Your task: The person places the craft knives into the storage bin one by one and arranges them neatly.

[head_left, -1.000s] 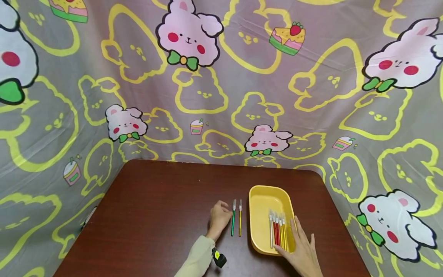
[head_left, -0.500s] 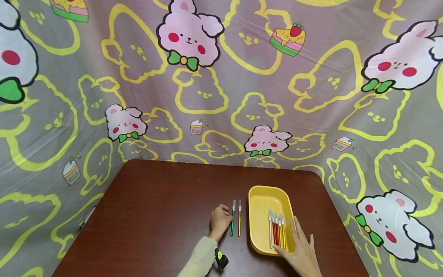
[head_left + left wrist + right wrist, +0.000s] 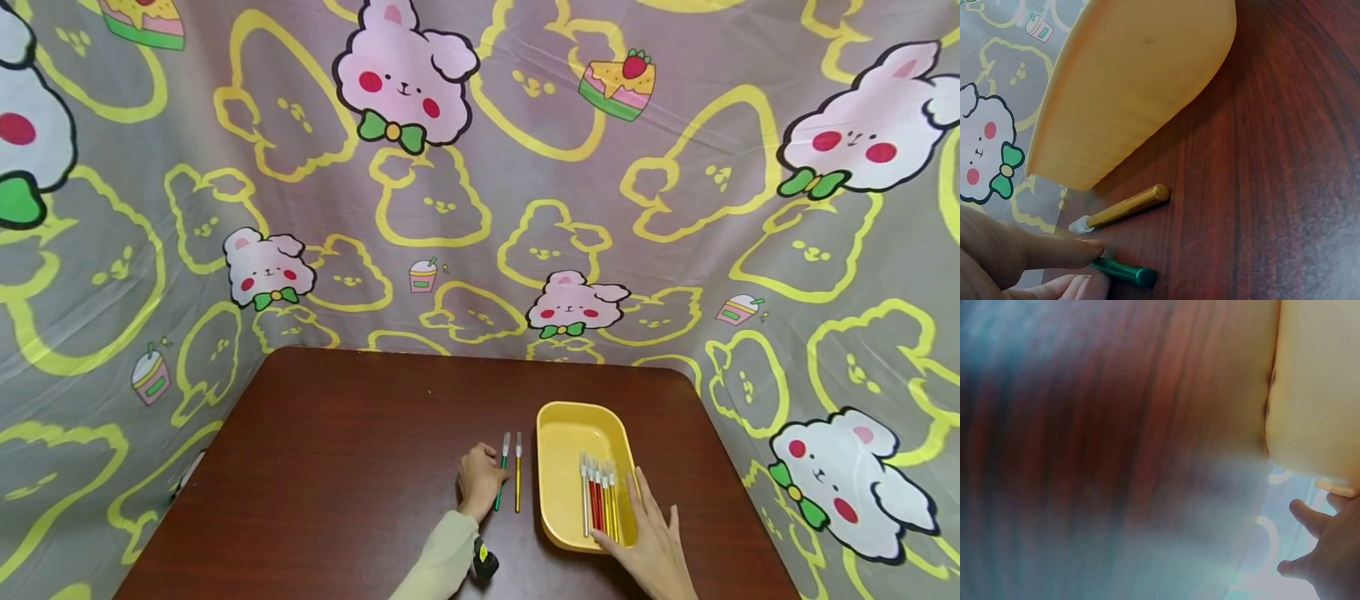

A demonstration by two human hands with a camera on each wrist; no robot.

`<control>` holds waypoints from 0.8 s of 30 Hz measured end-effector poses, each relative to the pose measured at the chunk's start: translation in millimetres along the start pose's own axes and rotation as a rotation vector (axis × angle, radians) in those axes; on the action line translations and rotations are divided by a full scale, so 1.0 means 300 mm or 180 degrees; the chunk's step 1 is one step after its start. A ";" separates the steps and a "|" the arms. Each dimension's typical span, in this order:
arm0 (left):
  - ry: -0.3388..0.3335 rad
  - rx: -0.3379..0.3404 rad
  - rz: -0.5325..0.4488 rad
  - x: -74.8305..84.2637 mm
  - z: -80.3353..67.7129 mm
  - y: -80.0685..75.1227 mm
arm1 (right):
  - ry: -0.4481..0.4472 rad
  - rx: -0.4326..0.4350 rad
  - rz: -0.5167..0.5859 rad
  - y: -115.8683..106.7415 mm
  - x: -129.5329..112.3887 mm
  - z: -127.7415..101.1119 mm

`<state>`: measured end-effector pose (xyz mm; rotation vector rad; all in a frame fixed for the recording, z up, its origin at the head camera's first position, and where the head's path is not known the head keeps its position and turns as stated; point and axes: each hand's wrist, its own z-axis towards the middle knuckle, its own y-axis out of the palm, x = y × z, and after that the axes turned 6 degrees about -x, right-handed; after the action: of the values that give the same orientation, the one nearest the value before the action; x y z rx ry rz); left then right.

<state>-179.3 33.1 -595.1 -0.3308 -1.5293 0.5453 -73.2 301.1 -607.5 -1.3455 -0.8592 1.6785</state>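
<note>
My left hand (image 3: 478, 482) pinches a green craft knife (image 3: 1125, 272) with a clear cap between thumb and fingers. In the head view this knife leans slightly, its capped end pointing away from me. Just right of it a yellow craft knife (image 3: 518, 477), also capped, lies on the table. Farther right stands a yellow tray (image 3: 553, 475). Inside, toward its right side, several capped craft knives (image 3: 600, 504) in silver, red and yellow lie side by side. My right hand (image 3: 654, 542) rests at the tray's near right corner, thumb over the rim, fingers straight and spread along the outside.
The dark brown wooden table (image 3: 352, 467) stretches away to the left and back. Patterned cloth (image 3: 450, 208) with cartoon animals hangs around its far and side edges. A black strap device (image 3: 485, 560) sits on my left wrist.
My left hand has shifted slightly right onto the green craft knife and now pinches it; the knife's near end has swung a little left. The right hand and tray stay put.
</note>
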 end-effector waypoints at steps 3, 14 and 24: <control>0.0039 0.0031 -0.0049 0.000 -0.002 -0.006 | -0.0010 0.0012 -0.0008 0.002 0.001 0.001; -0.0082 0.0008 -0.0090 0.005 0.002 0.002 | -0.0050 0.0068 0.0007 0.008 0.004 -0.003; -0.0155 -0.0086 -0.0219 0.022 0.008 -0.009 | -0.0052 0.0041 0.0010 0.009 0.004 0.002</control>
<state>-181.6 34.0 -587.9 -0.2862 -1.5903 0.4819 -74.2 300.9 -610.1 -1.3267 -0.8546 1.6968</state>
